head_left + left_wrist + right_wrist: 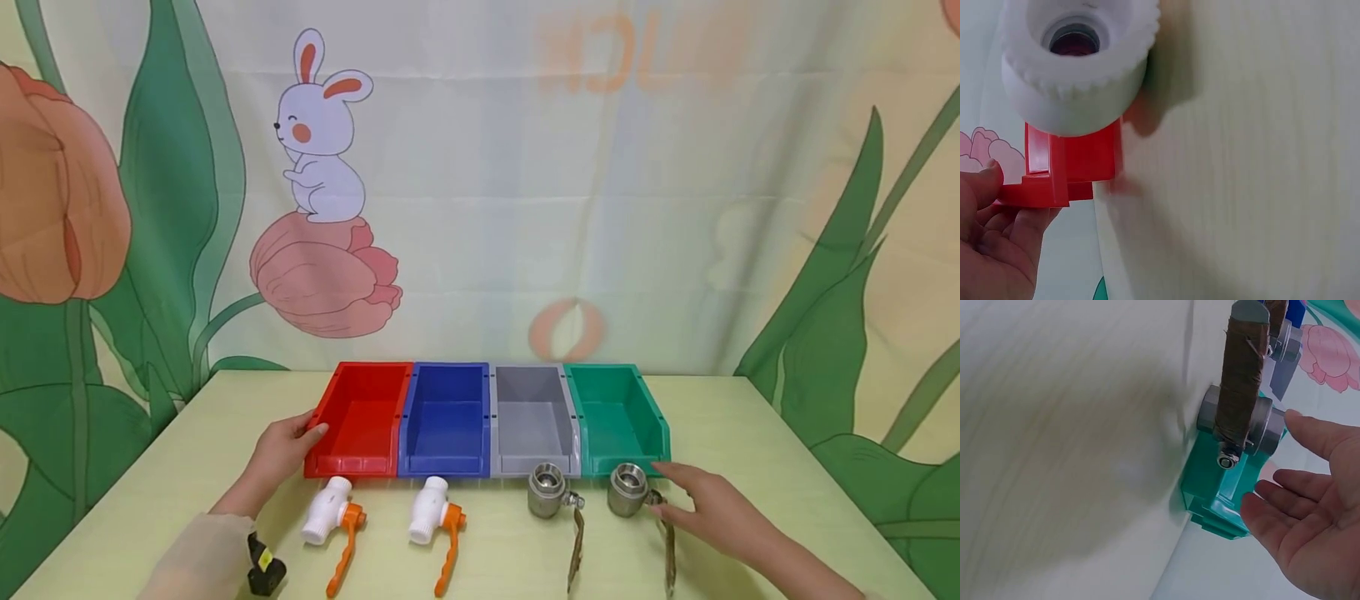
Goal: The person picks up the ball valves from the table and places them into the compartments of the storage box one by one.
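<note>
My left hand (281,454) grips the side wall of the red bin (313,454), thumb over the rim and fingers outside, as the left wrist view shows. My right hand (712,508) is held with fingers spread beside the green bin (626,468) and the right-hand metal ball valve (626,492), nothing in its grasp. In the right wrist view its thumb overlaps the end of that valve (1266,428), whose handle is wrapped in brown. A white plastic valve (324,517) with an orange handle stands in front of the red bin, large in the left wrist view.
Between the red and green bins sit a blue bin (444,467) and a grey bin (534,465), all joined in a row. A second white valve (427,517) and a second metal valve (546,493) stand before them. Behind the table (480,550) hangs a printed curtain (465,167).
</note>
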